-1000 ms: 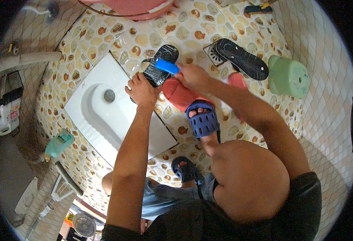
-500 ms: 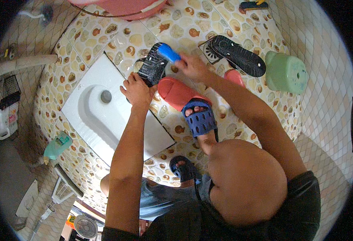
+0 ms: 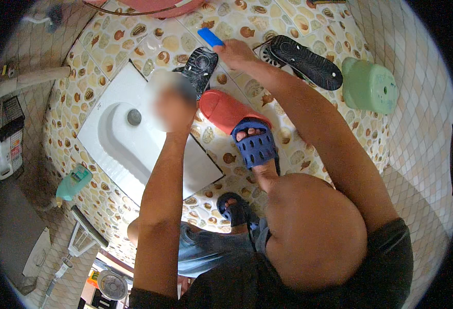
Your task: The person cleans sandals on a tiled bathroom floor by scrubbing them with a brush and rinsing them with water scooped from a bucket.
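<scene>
My left hand (image 3: 174, 109) is at the near end of a black slipper (image 3: 200, 67), beside the squat toilet. A blur covers its fingers, so their grip does not show. The slipper's patterned sole faces up, and a strap pokes out on its left. Just beyond the slipper's far end, my right hand (image 3: 235, 54) is closed round a flat blue brush (image 3: 209, 37) whose bristles are out of sight. The brush is apart from the sole. A second black slipper (image 3: 306, 62) lies sole up by the floor drain (image 3: 267, 54).
The white squat toilet (image 3: 95, 136) is sunk into the tiles on the left. A red slipper (image 3: 226, 110) touches my blue sandal (image 3: 256, 147). A green stool (image 3: 369, 85) stands by the right wall, a pink tub (image 3: 167, 9) at the far edge. A green bottle (image 3: 74, 183) lies left.
My right hand has lifted the blue brush off the sole and moved it away, up and slightly left. The slipper stays by my left hand, whose fingers are now blurred.
</scene>
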`<state>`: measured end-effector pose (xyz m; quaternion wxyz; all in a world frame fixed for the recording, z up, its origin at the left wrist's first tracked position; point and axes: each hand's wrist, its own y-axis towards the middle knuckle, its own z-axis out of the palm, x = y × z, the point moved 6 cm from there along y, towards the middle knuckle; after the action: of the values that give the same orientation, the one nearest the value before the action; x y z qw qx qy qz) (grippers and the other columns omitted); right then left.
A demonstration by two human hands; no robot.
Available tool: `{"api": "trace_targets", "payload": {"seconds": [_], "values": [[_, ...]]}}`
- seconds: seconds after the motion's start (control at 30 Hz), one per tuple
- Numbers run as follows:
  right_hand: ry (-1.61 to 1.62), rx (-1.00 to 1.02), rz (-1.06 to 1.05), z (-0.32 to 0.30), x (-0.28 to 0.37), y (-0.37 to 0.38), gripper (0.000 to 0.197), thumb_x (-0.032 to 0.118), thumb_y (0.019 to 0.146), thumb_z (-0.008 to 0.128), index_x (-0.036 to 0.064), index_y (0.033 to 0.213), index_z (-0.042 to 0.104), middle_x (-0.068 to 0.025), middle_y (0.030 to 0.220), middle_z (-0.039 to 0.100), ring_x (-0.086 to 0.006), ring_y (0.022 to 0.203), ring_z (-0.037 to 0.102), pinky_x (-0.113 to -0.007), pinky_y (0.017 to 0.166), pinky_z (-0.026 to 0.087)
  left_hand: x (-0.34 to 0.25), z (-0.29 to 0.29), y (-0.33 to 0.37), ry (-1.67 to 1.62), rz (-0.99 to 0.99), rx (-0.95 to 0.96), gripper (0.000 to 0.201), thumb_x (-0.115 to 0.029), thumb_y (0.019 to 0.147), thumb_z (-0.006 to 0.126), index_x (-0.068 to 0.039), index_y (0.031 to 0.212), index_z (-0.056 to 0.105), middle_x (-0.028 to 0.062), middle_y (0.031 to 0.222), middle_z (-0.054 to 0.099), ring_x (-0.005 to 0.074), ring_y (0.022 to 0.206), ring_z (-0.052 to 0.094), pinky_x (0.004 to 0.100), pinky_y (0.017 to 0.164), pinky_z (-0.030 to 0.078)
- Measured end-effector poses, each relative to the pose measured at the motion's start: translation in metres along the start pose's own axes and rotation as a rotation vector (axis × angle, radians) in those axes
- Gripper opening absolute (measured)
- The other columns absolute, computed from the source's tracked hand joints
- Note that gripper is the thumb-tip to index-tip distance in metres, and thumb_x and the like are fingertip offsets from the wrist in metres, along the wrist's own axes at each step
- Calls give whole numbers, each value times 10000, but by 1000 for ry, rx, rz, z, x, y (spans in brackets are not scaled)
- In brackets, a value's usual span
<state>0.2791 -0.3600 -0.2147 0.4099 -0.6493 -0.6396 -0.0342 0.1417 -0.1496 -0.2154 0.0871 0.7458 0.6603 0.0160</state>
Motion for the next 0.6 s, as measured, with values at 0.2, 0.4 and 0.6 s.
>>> {"api": "trace_targets", "payload": {"seconds": [0.2,0.4,0.6], "values": [[27,-247,-245,13,-17,-37,450,396,938,475,-18,913,647,-282,929,654,-449,857,654,-551,747,505,2,-13,15,143,-42,-143,511,-329,681,717,-14,1076,635,156,1056,629,319,956,590,490,845,421],[18,-110,-140,30,-12,-31,483,450,957,440,25,905,664,-254,821,662,-457,806,653,-557,698,489,5,-14,2,75,38,-180,466,-341,656,746,-29,989,654,140,967,630,306,877,603,465,760,452],[49,-101,-219,38,-20,-40,363,385,943,515,51,1070,579,-196,836,659,-417,845,642,-504,743,491,-1,-15,13,-13,-92,158,740,-553,604,798,-37,1110,635,138,1025,651,310,890,622,434,770,479]]}}
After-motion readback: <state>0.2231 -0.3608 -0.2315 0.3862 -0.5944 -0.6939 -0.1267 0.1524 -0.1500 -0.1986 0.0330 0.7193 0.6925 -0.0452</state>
